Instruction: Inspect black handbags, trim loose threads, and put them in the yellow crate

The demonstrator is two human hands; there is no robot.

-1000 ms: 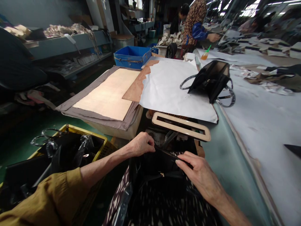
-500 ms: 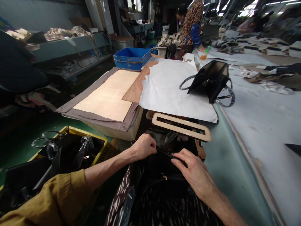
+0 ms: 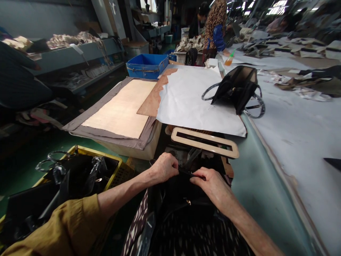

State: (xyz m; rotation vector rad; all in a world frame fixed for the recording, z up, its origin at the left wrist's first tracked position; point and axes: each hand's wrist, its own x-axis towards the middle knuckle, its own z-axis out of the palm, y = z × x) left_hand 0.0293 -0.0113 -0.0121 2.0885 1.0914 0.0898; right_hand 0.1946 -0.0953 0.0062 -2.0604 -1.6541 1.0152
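Two hands, left hand [image 3: 165, 168] and right hand [image 3: 211, 183], pinched tightly on the edge of a black bag [image 3: 177, 191] over patterned cloth [image 3: 137, 218], its lower outline lost in darkness. A yellow crate [image 3: 120, 172], cut off, stood left; beyond lay a pale slotted frame [image 3: 204, 146], then a handbag [image 3: 234, 89] near the left edge of the tabletop [image 3: 259, 181], and a blurred co-worker [image 3: 217, 26].

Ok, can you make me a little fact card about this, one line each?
Left hand: pinching the black bag
Right hand: pinching its edge too
Frame: cream, long, slotted, just beyond the hands
Crate: yellow, on the left, holding black things
Second bag: black, on the white sheet
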